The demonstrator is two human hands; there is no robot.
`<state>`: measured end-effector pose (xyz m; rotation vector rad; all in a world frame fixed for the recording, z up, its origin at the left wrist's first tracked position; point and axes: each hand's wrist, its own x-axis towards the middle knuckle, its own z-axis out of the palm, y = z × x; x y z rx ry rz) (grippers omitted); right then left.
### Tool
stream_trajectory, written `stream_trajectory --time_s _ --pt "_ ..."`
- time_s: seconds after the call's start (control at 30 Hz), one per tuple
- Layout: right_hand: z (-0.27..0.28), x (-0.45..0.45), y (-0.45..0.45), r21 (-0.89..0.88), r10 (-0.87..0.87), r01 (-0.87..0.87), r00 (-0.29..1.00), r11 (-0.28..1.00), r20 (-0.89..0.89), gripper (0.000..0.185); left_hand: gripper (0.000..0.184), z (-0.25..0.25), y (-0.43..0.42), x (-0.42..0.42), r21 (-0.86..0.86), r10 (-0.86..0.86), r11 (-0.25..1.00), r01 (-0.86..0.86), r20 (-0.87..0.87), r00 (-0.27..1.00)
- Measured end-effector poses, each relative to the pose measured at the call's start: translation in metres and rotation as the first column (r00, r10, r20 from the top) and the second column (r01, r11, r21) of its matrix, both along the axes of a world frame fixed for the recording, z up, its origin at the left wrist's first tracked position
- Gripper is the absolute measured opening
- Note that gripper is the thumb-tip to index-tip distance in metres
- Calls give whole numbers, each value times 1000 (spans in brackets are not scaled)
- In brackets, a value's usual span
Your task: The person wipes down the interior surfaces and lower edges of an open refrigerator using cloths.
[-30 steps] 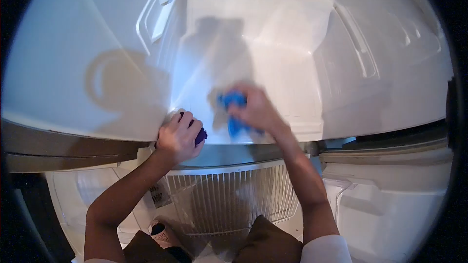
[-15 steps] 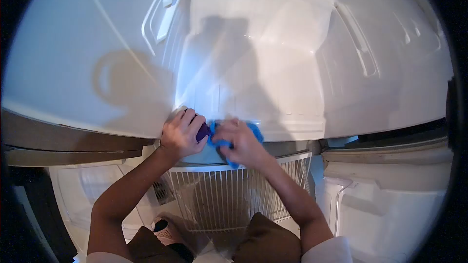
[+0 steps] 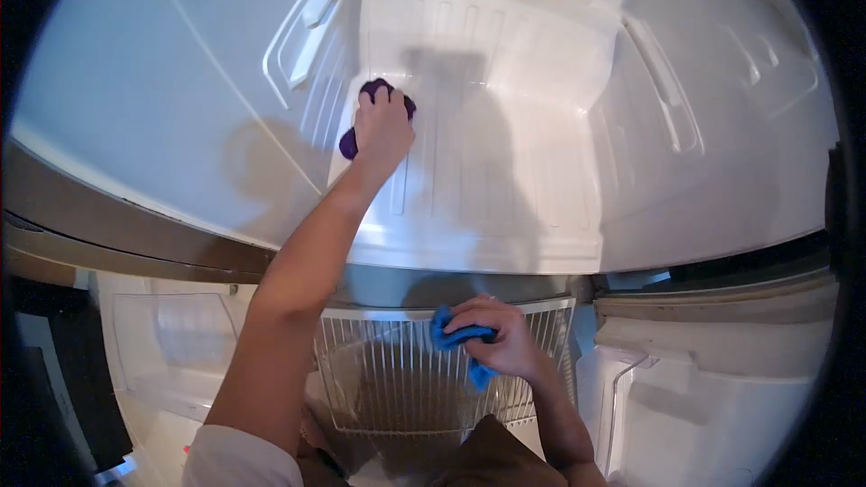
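Inside a white, ribbed refrigerator compartment [image 3: 541,171], my left hand [image 3: 383,131] presses a dark purple cloth [image 3: 349,144] against the floor near the left wall. Its fingers are curled over the cloth. My right hand [image 3: 505,335] is lower down, outside the compartment, and grips a crumpled blue cloth [image 3: 458,332] above a white wire rack [image 3: 388,379]. Part of the blue cloth hangs below the fingers.
An open door with clear bins [image 3: 185,334] is at the lower left, and another door with moulded shelves [image 3: 731,406] at the lower right. The compartment's front edge [image 3: 451,263] runs between them. My knees show at the bottom.
My left hand has moved from the front left corner deeper into the compartment with the purple cloth. My right hand has drawn back below the front edge with the blue cloth.
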<state>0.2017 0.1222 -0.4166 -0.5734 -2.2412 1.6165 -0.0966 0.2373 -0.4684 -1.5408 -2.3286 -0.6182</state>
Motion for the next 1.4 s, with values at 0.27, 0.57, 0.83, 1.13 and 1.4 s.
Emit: stream_trajectory --time_s 0.27,0.57,0.83,1.13,1.4 --pt "13 0 38 -140 -384 378 923 915 -15 30 45 25 -163 55 -206 -303 919 337 179 936" --pt "-30 -263 172 385 -291 582 750 716 -594 24 34 11 -174 33 161 -526 851 501 290 800" --pt "-61 -294 174 762 -388 359 909 539 -154 21 38 3 -173 24 341 -627 766 545 213 749" --pt "-68 -180 47 493 40 55 983 869 -181 23 46 11 -209 39 188 -856 502 844 -26 515" --pt "2 -57 6 65 228 -236 967 970 119 25 41 98 -193 57 264 -605 796 545 348 716"
